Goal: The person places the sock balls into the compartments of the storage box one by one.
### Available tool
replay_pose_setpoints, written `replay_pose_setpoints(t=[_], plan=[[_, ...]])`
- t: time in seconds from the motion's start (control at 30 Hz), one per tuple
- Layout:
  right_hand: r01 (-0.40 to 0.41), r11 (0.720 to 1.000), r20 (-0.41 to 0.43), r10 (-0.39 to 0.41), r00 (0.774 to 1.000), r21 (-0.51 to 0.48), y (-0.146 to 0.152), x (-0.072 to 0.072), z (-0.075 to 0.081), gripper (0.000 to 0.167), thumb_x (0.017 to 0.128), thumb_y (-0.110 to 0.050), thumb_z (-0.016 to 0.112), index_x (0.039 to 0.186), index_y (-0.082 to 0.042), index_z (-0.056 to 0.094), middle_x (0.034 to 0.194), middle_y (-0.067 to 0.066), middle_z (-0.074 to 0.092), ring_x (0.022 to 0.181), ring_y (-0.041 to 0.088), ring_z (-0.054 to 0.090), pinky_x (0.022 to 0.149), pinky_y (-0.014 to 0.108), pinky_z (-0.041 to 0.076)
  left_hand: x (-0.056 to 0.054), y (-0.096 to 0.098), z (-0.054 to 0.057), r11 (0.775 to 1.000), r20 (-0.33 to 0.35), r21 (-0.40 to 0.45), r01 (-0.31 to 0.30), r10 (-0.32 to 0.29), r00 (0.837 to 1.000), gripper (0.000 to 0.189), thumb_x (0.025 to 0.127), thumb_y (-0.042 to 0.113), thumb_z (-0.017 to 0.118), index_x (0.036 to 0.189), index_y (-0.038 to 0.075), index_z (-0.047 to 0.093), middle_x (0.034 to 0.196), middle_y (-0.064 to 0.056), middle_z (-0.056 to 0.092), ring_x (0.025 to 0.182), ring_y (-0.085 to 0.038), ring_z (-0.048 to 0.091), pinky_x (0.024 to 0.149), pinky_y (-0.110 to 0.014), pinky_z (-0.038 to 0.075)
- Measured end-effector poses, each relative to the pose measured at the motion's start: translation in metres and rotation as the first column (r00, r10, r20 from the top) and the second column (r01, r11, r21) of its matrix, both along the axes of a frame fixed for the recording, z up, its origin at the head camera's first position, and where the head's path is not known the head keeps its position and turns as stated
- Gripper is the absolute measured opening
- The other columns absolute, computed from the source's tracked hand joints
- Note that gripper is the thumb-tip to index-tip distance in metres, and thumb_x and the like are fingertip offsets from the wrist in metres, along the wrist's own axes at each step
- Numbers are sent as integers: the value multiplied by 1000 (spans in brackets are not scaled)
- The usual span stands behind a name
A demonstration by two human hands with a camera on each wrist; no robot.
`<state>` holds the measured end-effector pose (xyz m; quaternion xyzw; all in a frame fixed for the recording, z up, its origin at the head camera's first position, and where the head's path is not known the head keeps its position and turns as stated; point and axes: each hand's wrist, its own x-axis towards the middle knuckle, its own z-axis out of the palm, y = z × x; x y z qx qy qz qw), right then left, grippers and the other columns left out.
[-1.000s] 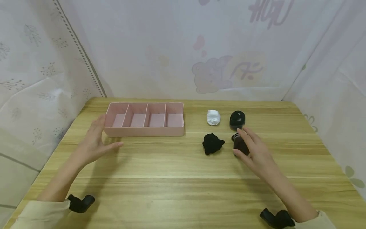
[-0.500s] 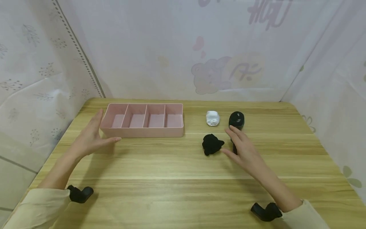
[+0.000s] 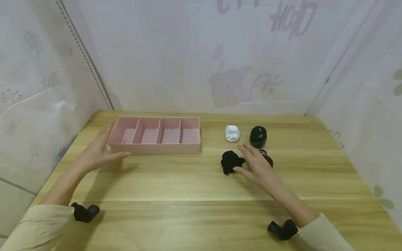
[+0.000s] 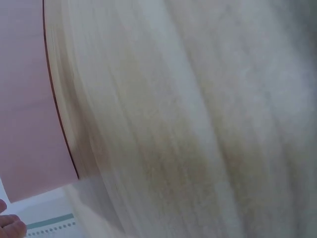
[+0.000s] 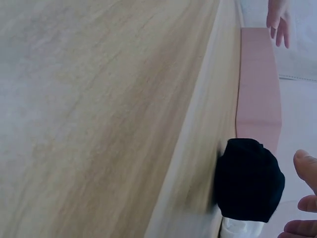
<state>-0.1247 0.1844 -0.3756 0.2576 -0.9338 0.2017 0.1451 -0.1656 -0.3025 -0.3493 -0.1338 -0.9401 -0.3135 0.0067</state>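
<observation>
My left hand [image 3: 95, 153] is at the left end of a pink four-part organizer box [image 3: 163, 149], fingers extended along its side and thumb spread near its front wall. In the left wrist view the box [image 4: 29, 99] fills the left edge, with fingertips [image 4: 12, 229] just below. A balled-up black cloth bundle [image 3: 230, 162] lies right of the box. My right hand [image 3: 259, 167] reaches over it, thumb and fingers apart and relaxed, thumb overlapping it in the head view. The right wrist view has the bundle [image 5: 250, 181] beside the fingers [image 5: 307, 171].
Behind the black bundle sit a white balled cloth [image 3: 232, 134] and a glossy black rounded thing [image 3: 258, 137]. A brown bundle with pale stripes [image 3: 268, 159] is partly hidden by my right hand. Printed curtains [image 3: 157, 62] hang around the wooden table [image 3: 176, 216].
My right hand has moved left from the brown bundle to the black cloth bundle. My left hand stays at the end of the box. The head view has tilted slightly upward.
</observation>
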Motion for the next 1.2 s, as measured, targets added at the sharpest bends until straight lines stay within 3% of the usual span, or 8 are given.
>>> replay_pose_setpoints(t=[0.2, 0.5, 0.77, 1.0, 1.2], plan=[[-5, 1000, 39, 4, 999, 25, -7, -7, -8, 75, 71, -23, 82, 133, 2, 48, 132, 29, 48, 121, 43, 47, 92, 53, 46, -13, -5, -1, 999, 10, 32, 21, -22, 1000, 119, 75, 30, 79, 150, 6, -10, 154, -26, -4, 139, -49, 4, 108, -66, 11], [-24, 995, 117, 12, 993, 100, -10, -15, -12, 81, 69, -21, 83, 136, 2, 44, 133, 30, 46, 120, 43, 48, 91, 51, 48, -35, -9, 2, 996, 119, 22, 83, -85, 989, 122, 75, 30, 79, 149, 11, -16, 155, -23, -9, 138, -51, 1, 107, -68, 10], [-49, 992, 147, 31, 989, 115, -15, -17, -14, 77, 71, -14, 82, 137, -1, 45, 129, 30, 50, 113, 44, 53, 88, 51, 50, -49, -13, 3, 993, 178, 38, 112, -117, 977, 124, 74, 27, 79, 147, 6, -18, 154, -24, -11, 139, -48, -1, 108, -66, 9], [-70, 992, 154, 53, 987, 106, -19, -18, -16, 72, 72, -13, 81, 135, -3, 48, 124, 24, 55, 108, 37, 57, 85, 47, 51, -56, -26, 1, 990, 271, 86, 115, -135, 953, 124, 76, 22, 78, 144, 6, -25, 152, -28, -14, 138, -50, 2, 105, -69, 13], [-58, 993, 176, 40, 984, 98, -19, -16, -16, 67, 73, -16, 80, 133, -3, 50, 125, 19, 56, 109, 34, 59, 85, 45, 52, -62, -30, -1, 988, 315, 73, 133, -149, 937, 125, 75, 22, 78, 144, 1, -24, 151, -30, -17, 138, -51, -2, 106, -69, 10]])
